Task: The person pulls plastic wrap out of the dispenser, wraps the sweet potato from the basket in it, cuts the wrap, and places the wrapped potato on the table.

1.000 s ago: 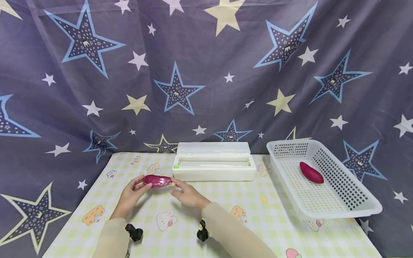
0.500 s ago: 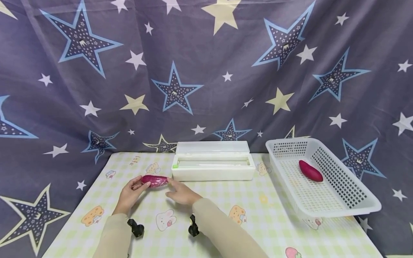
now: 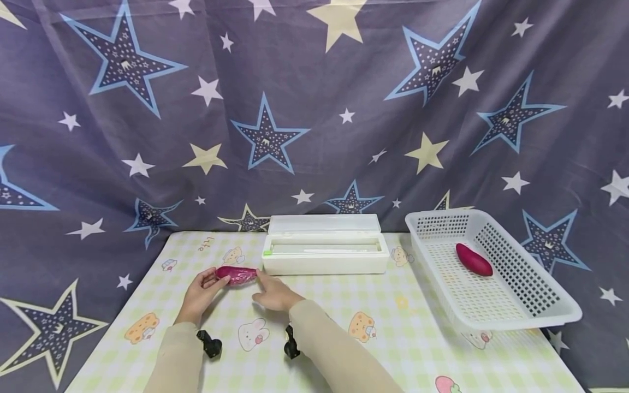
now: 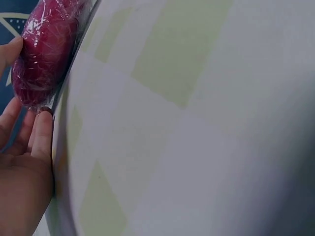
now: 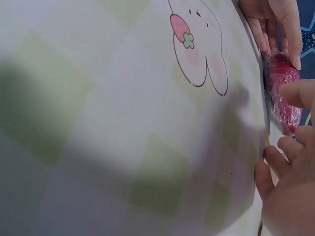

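- On the left of the patterned tabletop (image 3: 344, 295), just left of and nearer than the white box (image 3: 324, 266): one film-wrapped red piece (image 3: 237, 275), seemingly lifted off the surface.
- Left hand (image 3: 199, 293): thumb and fingers pinching the left end.
- Right hand (image 3: 277, 293): fingers loosely spread, index tip touching the opposite end, thumb apart; hard to tell about contact from the other fingers.
- For a snug wrap, probably best to keep the left pinch light but steady.
- Smooth creases in the clear film (image 4: 49, 39) from the middle outward, pressing gently to avoid tearing.
- Red pieces: two, one wrapped, one bare red piece (image 3: 474, 261) in the basket (image 3: 521, 327).
- Baskets: one. Boxes: one, lid raised. Hands: two. Black wrist cameras (image 3: 211, 346): two.
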### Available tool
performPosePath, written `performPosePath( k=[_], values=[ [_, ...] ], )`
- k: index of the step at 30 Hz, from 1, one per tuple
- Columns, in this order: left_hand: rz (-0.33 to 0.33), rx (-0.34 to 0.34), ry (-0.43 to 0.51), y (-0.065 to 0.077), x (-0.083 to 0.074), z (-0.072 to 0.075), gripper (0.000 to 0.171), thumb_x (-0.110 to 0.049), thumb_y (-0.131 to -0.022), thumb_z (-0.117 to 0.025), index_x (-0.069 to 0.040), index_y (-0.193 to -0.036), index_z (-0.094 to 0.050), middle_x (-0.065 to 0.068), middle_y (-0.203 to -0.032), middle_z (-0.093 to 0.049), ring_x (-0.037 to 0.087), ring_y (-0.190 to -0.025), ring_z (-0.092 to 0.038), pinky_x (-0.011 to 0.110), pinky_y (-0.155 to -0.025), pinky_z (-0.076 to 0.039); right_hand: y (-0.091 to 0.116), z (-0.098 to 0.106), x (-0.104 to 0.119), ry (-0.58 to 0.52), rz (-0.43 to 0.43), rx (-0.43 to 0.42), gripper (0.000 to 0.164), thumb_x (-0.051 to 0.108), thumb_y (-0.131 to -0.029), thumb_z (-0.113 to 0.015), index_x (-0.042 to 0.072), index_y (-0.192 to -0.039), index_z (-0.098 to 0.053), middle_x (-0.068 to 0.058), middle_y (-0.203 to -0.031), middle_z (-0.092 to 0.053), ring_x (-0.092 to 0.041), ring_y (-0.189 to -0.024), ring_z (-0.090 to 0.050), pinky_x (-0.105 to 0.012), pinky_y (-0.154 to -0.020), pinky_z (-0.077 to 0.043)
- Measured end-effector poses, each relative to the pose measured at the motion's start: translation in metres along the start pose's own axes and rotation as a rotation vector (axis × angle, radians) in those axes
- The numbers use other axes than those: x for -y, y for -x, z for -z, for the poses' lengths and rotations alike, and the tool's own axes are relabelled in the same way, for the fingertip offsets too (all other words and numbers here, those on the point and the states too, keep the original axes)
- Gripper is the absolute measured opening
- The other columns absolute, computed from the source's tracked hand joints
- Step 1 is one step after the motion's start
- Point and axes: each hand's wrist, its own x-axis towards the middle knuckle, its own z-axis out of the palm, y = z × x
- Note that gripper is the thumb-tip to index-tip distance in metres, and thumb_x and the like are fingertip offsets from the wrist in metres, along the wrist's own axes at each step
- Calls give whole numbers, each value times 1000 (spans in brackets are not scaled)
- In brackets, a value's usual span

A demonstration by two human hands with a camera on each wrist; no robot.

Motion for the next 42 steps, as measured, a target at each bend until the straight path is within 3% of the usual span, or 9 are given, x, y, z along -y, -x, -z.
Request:
performPosePath(
  k=[15,21,27,34,42],
  values=[
    [15,0,-24,-2,4,1,99,-49,-84,-79,-6,-157,-27,21,-152,-36,33,-138,-37,46,-115,-32,6,2,-7,-103,20,-15,70,29,-100,-59,16,-160,-24,-3,-161,-30,-25,-146,-30,-46,-118,-25],
    [17,17,-18,0,3,5,104,-52,-82,-80,-8,-158,-24,20,-155,-33,33,-141,-34,45,-115,-31,7,7,-13,-91,31,-11,67,28,-102,-57,13,-159,-26,-2,-162,-29,-22,-146,-30,-41,-119,-24],
    [29,44,-4,4,-3,6,102,-47,-84,-79,-11,-160,-21,19,-158,-30,33,-142,-31,47,-116,-30,10,16,-19,-104,28,-25,63,27,-102,-56,15,-158,-30,-2,-158,-38,-25,-140,-41,-43,-115,-31],
    [-11,52,-140,3,-15,0,103,-55,-85,-75,-3,-157,-24,27,-155,-31,41,-143,-32,52,-115,-30,16,27,-31,-101,38,-41,59,23,-102,-56,14,-156,-34,-5,-155,-41,-26,-136,-46,-43,-114,-34],
    [-5,26,-196,-4,-13,-8,104,-51,-83,-79,3,-155,-26,30,-154,-32,43,-141,-33,51,-114,-32,19,30,-40,-132,48,-57,57,23,-103,-55,12,-155,-35,-6,-152,-45,-26,-135,-47,-42,-113,-35]
  ],
)
